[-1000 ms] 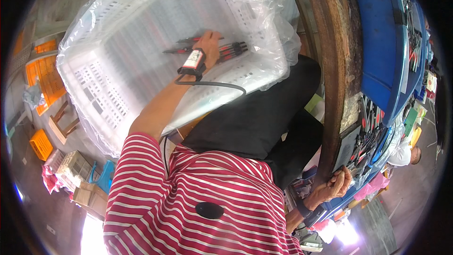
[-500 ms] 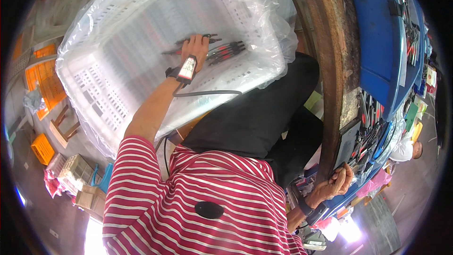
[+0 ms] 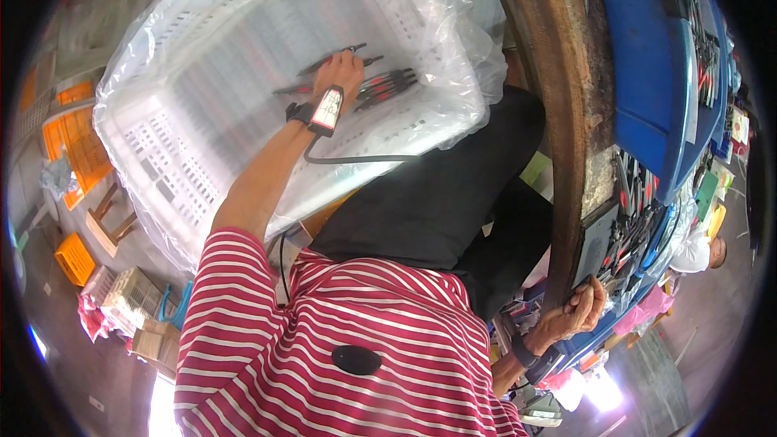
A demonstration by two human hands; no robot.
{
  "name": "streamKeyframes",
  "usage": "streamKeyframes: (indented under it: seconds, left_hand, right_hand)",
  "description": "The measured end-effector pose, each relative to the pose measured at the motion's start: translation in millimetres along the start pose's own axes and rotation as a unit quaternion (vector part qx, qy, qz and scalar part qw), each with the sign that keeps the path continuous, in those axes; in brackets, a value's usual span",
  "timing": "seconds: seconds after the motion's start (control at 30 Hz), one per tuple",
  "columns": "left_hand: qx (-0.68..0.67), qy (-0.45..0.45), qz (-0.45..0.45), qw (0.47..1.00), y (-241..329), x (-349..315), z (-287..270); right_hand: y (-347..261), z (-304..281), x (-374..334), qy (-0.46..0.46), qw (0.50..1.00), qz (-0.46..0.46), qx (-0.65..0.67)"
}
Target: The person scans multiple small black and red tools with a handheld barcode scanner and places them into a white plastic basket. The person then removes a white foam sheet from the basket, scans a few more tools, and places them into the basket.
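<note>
Inside a white plastic crate lined with clear film, my left hand reaches down with its fingers together on a slender black tool. Its fingertips are partly hidden. Right beside that hand lies a bunch of similar slender black-and-red tools on the crate's bottom. My right hand rests at the table edge with its fingers curled in; what they hold, if anything, does not show. Just beyond it is a dark flat plate, and next to that a heap of black-and-red tools.
A worn wooden table edge runs along my right, with blue bins on it. Orange crates and a small wooden stool stand on the floor at left. Another person is at the far right.
My left hand has shifted slightly right, and more of the slender black tool shows beyond its fingers. My right hand has hardly moved.
</note>
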State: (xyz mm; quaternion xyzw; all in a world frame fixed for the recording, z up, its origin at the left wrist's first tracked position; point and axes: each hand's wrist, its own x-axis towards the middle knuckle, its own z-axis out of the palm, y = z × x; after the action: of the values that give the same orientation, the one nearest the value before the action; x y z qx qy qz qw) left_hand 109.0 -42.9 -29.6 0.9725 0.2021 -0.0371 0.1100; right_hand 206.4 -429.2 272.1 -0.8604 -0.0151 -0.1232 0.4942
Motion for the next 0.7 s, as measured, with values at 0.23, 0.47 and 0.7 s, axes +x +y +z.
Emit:
streamKeyframes:
  seconds: [0.23, 0.47, 0.7]
  left_hand:
    - [-0.010, 0.023, 0.019, 1.000, 33, 24, 17]
    - [-0.087, 0.028, -0.008, 0.996, 37, 27, 18]
    - [-0.224, -0.066, -0.078, 0.969, 30, 25, 0]
  right_hand:
    - [0, 0, 0, -0.003, 1.000, -0.013, -0.014]
    - [1, 1, 0, 0.002, 1.000, -0.012, -0.020]
    - [0, 2, 0, -0.003, 1.000, -0.011, -0.009]
